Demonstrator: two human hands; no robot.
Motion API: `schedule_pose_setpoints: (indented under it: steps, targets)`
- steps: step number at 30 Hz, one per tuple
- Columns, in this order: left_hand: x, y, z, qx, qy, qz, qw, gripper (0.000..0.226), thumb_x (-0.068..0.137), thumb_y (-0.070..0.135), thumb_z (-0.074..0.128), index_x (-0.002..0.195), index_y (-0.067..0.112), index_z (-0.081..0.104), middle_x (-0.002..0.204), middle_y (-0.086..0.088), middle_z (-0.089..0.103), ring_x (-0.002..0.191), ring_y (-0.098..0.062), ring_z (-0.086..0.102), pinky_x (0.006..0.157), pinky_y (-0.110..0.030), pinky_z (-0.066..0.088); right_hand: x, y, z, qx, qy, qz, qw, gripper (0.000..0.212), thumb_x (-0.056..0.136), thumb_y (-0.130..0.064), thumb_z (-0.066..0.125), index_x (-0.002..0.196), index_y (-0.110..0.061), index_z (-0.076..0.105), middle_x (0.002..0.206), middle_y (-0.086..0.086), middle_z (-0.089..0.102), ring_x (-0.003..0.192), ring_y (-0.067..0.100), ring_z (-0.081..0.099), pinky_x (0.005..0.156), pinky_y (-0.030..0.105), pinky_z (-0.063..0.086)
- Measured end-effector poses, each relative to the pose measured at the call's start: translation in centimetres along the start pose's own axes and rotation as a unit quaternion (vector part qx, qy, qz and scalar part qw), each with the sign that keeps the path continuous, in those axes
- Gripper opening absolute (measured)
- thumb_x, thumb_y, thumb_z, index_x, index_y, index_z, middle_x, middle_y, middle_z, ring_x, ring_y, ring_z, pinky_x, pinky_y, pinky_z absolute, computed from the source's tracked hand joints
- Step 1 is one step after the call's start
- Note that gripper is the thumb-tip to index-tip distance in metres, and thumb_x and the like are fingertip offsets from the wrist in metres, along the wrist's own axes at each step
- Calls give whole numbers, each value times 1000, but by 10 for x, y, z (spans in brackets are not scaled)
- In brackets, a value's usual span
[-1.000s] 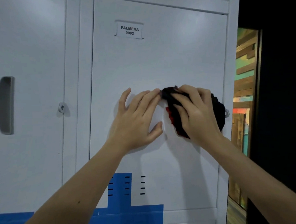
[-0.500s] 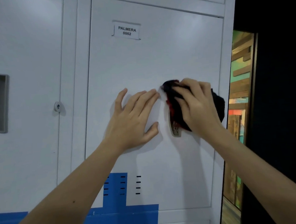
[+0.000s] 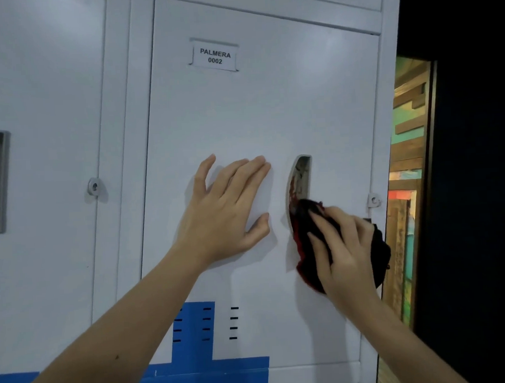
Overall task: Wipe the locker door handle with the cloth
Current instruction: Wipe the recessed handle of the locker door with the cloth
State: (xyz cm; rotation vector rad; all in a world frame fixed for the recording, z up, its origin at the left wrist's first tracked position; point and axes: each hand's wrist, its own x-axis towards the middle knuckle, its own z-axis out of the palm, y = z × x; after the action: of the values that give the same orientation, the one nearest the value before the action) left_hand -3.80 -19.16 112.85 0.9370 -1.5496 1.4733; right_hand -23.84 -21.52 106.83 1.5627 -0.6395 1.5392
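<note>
- White locker door (image 3: 256, 118) fills the view, with a dark area (image 3: 479, 179) past its right edge.
- Left hand (image 3: 226, 213) lies flat on the door, fingers straight, just left of the handle (image 3: 300, 174).
- Right hand (image 3: 343, 251) grips the dark cloth (image 3: 302, 247), hiding the handle's lower end; the upper recess shows.

Name label (image 3: 214, 58) (PALMERA 0002) above blue stripe (image 3: 208, 378), vent slots (image 3: 234, 322)

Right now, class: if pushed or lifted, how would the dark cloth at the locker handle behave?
Probably floppy: the cloth bunches under the right hand and moulds into the handle. Likely light, as fingers alone pin it to the upright door. It may slide easily on that smooth paint.
</note>
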Motion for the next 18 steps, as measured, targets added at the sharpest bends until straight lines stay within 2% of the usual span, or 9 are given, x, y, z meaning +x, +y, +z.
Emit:
schedule_pose_setpoints:
  steps: [5,10,15,18]
  targets:
    - [0,1,0,1,0,3,1000,66,83,45,44,135,6,48,136,-8,52,122,-20,42,111,-49,15,-17,1,-1,18,-1,-14,1000,28,91,-14,49,116,-5,57,121,7,48,98,29,42,100,20,24]
    - [0,1,0,-3,1,1,1000,65,84,46,44,134,6,49,135,-7,53,122,-20,43,110,-50,17,6,3,1,6,13,-88,996,25,91,-10,52,114,-3,58,120,7,50,97,28,45,101,20,24]
    - [1,2,-1,-8,-3,-1,1000,65,83,46,44,135,6,50,135,-7,53,122,-19,42,111,-49,16,59,0,14,15,46,-1,999,28,93,-13,51,115,0,62,118,9,54,98,27,43,96,16,23]
    - [1,2,-1,-7,1,0,1000,65,83,45,44,135,7,50,136,-6,53,123,-19,42,111,-49,16,68,-2,21,16,49,11,999,30,93,-16,51,118,-3,61,119,11,56,102,25,40,93,24,30]
